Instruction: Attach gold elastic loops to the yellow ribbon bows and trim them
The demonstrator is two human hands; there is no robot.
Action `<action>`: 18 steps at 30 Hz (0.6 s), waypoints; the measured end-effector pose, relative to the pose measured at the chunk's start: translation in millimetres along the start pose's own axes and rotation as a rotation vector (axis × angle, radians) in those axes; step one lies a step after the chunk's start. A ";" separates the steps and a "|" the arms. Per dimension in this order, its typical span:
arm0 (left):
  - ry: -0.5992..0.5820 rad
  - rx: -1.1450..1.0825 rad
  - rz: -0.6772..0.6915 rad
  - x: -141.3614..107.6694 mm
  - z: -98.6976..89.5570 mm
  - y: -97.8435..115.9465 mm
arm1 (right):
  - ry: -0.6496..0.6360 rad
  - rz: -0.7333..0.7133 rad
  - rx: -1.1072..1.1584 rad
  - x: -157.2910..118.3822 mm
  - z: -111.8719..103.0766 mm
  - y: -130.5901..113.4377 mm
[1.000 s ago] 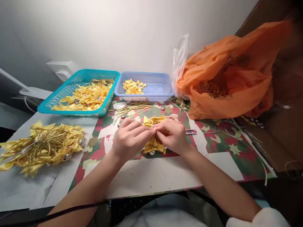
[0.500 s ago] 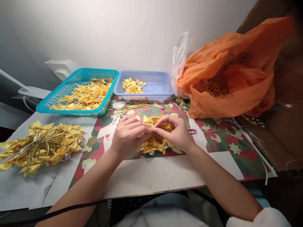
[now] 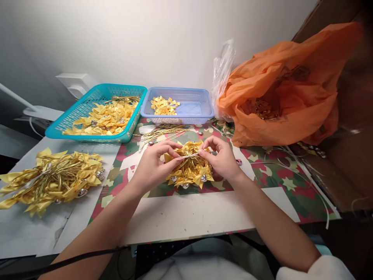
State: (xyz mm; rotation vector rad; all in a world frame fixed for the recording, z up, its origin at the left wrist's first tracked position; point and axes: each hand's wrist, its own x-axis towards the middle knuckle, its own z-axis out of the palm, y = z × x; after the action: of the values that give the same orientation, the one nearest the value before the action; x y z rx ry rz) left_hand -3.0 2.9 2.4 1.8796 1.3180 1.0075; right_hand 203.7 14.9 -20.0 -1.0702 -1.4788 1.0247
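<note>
A round bundle of yellow ribbon flowers [image 3: 188,175] with gold cords and silver bells lies in front of me on the patterned table covering. Across its gathered cords runs a thin white tie [image 3: 186,156], stretched between my two hands. My left hand [image 3: 157,161] pinches one end of the tie between thumb and finger. The other end is pinched by my right hand [image 3: 218,157], just right of the bundle's middle. A pink flat tool [image 3: 239,161] is partly hidden behind my right wrist.
A second tied bundle [image 3: 58,177] lies at the left. Behind stand a teal basket [image 3: 122,137] with yellow flowers and a blue basket [image 3: 177,119] with small yellow bows. Loose gold cords [image 3: 163,133] lie before them. An orange bag [image 3: 271,132] stands at the right.
My hands have moved apart from their meeting point over the bundle. The white tie now shows taut between them, and more of the gold cords are visible.
</note>
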 end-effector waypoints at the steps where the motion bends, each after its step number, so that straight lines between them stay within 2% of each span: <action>1: 0.001 0.003 -0.004 0.3 -0.1 -0.4 | -0.007 0.010 0.023 0.0 0.3 0.1; 8: 0.002 -0.017 -0.026 1.1 -0.3 -1.8 | -0.018 0.096 0.070 -0.1 2.4 1.9; 14: -0.010 -0.096 -0.028 2.6 2.4 -4.6 | 0.020 0.142 0.167 -1.3 5.9 5.9; 18: -0.019 -0.094 -0.037 3.3 2.5 -6.7 | 0.048 0.101 0.108 -1.0 3.7 8.3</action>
State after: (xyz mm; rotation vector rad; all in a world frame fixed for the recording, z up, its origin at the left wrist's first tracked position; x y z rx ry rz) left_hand -3.3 7.9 -3.7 1.7839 1.2681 1.0132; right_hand 201.2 15.8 -28.8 -1.0934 -1.3274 1.1294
